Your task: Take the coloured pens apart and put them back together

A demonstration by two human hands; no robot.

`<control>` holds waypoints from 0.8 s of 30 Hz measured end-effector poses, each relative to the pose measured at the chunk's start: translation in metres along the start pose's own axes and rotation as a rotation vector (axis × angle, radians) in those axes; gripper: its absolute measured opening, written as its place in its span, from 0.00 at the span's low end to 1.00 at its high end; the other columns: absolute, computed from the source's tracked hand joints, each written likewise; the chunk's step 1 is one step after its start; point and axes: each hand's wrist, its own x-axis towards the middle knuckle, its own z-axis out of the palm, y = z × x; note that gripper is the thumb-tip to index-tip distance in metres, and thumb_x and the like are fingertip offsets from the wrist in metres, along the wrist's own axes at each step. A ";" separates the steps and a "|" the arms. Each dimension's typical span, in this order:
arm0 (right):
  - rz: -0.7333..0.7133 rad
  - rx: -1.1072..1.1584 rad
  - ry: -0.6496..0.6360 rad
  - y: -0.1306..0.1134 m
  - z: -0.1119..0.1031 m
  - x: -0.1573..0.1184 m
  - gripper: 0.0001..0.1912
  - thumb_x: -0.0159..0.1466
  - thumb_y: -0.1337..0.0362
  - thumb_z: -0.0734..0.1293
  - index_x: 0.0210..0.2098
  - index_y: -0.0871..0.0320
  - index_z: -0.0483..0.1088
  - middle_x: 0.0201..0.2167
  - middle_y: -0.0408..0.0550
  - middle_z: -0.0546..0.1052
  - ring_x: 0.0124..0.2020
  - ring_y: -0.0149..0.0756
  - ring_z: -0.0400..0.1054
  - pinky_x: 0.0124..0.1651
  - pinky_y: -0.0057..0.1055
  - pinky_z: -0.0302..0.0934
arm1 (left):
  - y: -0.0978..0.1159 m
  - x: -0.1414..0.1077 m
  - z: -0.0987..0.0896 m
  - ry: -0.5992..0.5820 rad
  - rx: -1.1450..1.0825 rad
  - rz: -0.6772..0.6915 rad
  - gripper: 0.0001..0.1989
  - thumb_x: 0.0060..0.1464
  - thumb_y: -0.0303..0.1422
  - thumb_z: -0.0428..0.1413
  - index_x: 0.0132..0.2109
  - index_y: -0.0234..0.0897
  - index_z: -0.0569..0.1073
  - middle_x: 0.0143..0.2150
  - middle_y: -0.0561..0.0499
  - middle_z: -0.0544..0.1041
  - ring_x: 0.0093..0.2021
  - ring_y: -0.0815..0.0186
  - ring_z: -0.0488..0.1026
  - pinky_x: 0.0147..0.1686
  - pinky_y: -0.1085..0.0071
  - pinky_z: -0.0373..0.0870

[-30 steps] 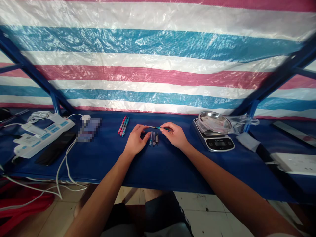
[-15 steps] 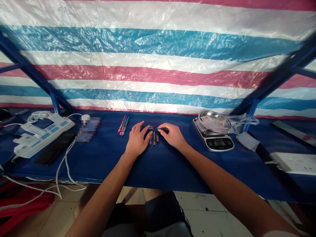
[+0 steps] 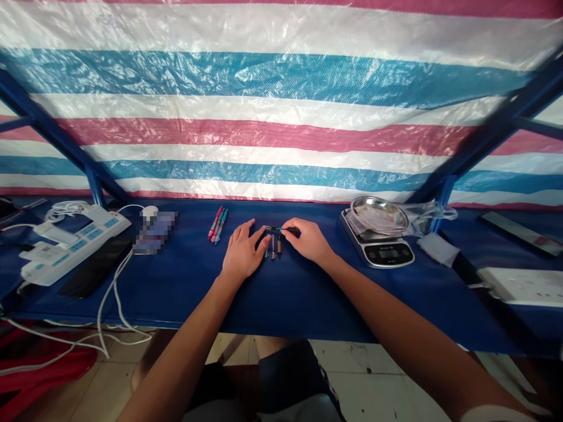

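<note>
My left hand rests on the blue tabletop with its fingers spread. Its index fingertip and thumb lie close to the left end of a slim dark pen with a bit of teal; whether they touch it is hard to tell. Pinched between thumb and fingers, the pen's right end is in my right hand. Just below it, between the hands, short pens or pen parts lie side by side: a clear one, a brownish-dark one, and a bluish one partly hidden by my left thumb.
Left of my hands lie pink pens and teal pens. Farther left are a white power strip, a black phone and white cables. A kitchen scale with a metal bowl stands at right.
The view has shifted slightly. Both hands keep nearly the same places, and the dark pen stays pinched in my right hand.
</note>
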 end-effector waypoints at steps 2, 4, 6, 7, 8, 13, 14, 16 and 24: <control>0.029 -0.018 0.000 0.002 -0.008 -0.002 0.06 0.70 0.61 0.68 0.41 0.51 0.79 0.41 0.47 0.85 0.40 0.44 0.79 0.48 0.40 0.70 | -0.001 0.000 0.001 0.005 -0.012 0.003 0.27 0.74 0.51 0.49 0.69 0.47 0.77 0.76 0.39 0.66 0.74 0.41 0.61 0.71 0.38 0.60; 0.074 -0.037 0.022 0.005 -0.017 -0.004 0.06 0.70 0.61 0.68 0.40 0.51 0.78 0.40 0.47 0.85 0.39 0.44 0.79 0.47 0.40 0.70 | -0.002 -0.001 0.001 0.001 -0.011 0.004 0.27 0.74 0.51 0.49 0.69 0.46 0.76 0.76 0.39 0.66 0.75 0.41 0.60 0.72 0.38 0.59; 0.110 -0.066 0.047 0.008 -0.023 -0.004 0.05 0.69 0.61 0.68 0.38 0.51 0.78 0.38 0.46 0.85 0.37 0.43 0.78 0.44 0.38 0.69 | -0.002 -0.001 0.001 -0.002 -0.008 0.005 0.28 0.74 0.52 0.49 0.69 0.45 0.76 0.76 0.38 0.66 0.75 0.40 0.60 0.72 0.38 0.59; 0.122 -0.080 0.059 0.009 -0.026 -0.004 0.05 0.68 0.62 0.68 0.37 0.51 0.77 0.36 0.45 0.84 0.35 0.43 0.77 0.42 0.38 0.68 | -0.001 -0.001 0.001 0.000 -0.011 0.005 0.27 0.74 0.51 0.49 0.69 0.45 0.76 0.76 0.38 0.66 0.75 0.40 0.60 0.72 0.38 0.59; 0.130 -0.092 0.072 0.009 -0.027 -0.003 0.05 0.67 0.63 0.68 0.36 0.51 0.77 0.34 0.45 0.84 0.34 0.42 0.77 0.41 0.37 0.68 | -0.001 -0.001 0.001 0.005 -0.018 0.004 0.27 0.73 0.51 0.50 0.69 0.46 0.76 0.75 0.39 0.67 0.75 0.40 0.61 0.72 0.38 0.59; 0.159 -0.127 0.208 0.009 -0.030 0.000 0.06 0.67 0.63 0.67 0.37 0.51 0.77 0.33 0.45 0.83 0.31 0.42 0.75 0.41 0.37 0.66 | -0.001 -0.001 0.002 0.024 -0.043 -0.004 0.26 0.73 0.51 0.51 0.68 0.47 0.77 0.74 0.40 0.68 0.75 0.40 0.61 0.73 0.38 0.57; 0.161 -0.136 0.234 0.009 -0.030 0.000 0.06 0.67 0.62 0.67 0.38 0.52 0.77 0.34 0.45 0.84 0.32 0.42 0.76 0.42 0.38 0.67 | -0.001 -0.001 0.002 0.020 -0.039 -0.003 0.26 0.73 0.51 0.51 0.68 0.47 0.77 0.75 0.40 0.68 0.75 0.40 0.61 0.73 0.38 0.57; 0.155 -0.134 0.261 0.008 -0.030 -0.001 0.05 0.68 0.61 0.67 0.38 0.52 0.77 0.34 0.46 0.84 0.33 0.42 0.76 0.43 0.38 0.67 | -0.002 -0.001 0.003 0.007 -0.023 0.001 0.27 0.73 0.52 0.50 0.69 0.46 0.77 0.75 0.40 0.67 0.75 0.40 0.60 0.73 0.38 0.57; 0.058 0.018 0.047 -0.001 -0.020 -0.004 0.10 0.71 0.53 0.68 0.41 0.51 0.76 0.39 0.47 0.85 0.34 0.42 0.77 0.40 0.37 0.68 | -0.003 -0.001 0.003 -0.013 -0.034 0.041 0.27 0.73 0.51 0.51 0.70 0.47 0.75 0.72 0.43 0.72 0.75 0.41 0.60 0.74 0.42 0.56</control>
